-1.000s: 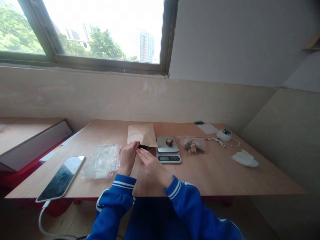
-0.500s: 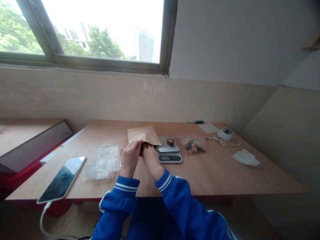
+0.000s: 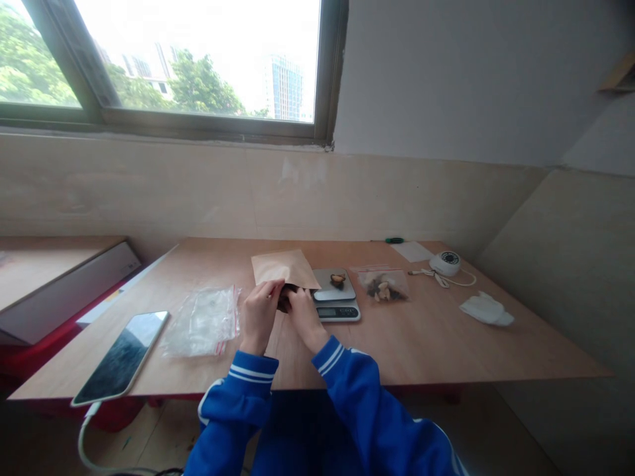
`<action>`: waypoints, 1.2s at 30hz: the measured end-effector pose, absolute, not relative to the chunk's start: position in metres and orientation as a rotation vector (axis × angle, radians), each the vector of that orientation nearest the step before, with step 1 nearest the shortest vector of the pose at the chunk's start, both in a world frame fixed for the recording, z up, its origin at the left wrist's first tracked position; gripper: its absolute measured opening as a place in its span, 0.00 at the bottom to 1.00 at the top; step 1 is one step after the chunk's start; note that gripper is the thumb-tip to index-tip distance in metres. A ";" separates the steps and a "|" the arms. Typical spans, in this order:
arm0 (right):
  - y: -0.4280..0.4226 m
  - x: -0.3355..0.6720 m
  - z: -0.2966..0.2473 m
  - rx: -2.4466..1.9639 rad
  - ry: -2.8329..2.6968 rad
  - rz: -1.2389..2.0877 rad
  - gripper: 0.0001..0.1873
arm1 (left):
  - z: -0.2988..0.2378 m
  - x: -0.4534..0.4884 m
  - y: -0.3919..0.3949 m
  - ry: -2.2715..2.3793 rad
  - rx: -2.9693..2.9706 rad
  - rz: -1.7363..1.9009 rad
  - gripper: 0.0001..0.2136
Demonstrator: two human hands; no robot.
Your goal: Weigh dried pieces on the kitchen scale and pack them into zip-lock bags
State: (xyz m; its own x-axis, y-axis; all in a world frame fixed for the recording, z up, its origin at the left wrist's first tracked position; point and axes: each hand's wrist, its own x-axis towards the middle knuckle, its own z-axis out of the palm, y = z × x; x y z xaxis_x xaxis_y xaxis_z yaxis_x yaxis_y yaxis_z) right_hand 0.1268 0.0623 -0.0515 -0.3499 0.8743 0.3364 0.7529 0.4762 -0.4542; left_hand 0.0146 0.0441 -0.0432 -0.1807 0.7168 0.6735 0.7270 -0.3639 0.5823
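Wooden table — phone at far left, clear zip bag beside it, digital scale just right of centre with a dark chunk on its pan, filled zip bag next along. Kraft envelope sits just left of the scale, over the table. Left hand and right hand both pinch its lower edge — grip closed, dark lump showing between them at the envelope's edge.
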 end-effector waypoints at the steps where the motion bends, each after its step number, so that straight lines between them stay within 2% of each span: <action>1: 0.060 0.128 -0.052 -1.322 -2.165 0.277 0.15 | -0.042 0.015 0.044 -1.778 -2.003 -1.633 0.10; 10: 0.044 0.146 -0.059 -1.013 -1.913 0.262 0.11 | -0.023 0.009 0.045 -1.964 -2.006 -1.689 0.08; 16: 0.032 0.183 -0.053 -0.764 -1.805 0.451 0.10 | -0.015 -0.002 0.053 -1.981 -1.963 -1.798 0.07; 21: 0.048 0.228 -0.063 -0.946 -1.688 0.468 0.07 | -0.021 -0.008 0.054 -1.980 -1.884 -1.859 0.07; 28: 0.107 0.243 -0.076 -1.144 -1.973 0.355 0.08 | -0.037 -0.010 0.049 -1.916 -1.822 -1.792 0.08; 36: 0.118 0.243 -0.099 -1.154 -1.983 0.313 0.15 | -0.041 -0.015 0.043 -1.856 -1.844 -1.701 0.10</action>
State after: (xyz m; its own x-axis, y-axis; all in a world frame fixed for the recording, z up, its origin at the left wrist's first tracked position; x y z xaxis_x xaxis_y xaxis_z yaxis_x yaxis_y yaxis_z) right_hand 0.2431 0.1183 -0.0995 -0.2612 0.8152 0.5168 0.6167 0.5529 -0.5603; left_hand -0.0148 0.0433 -0.0408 -0.3017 0.6913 0.6566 0.7144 -0.2921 0.6358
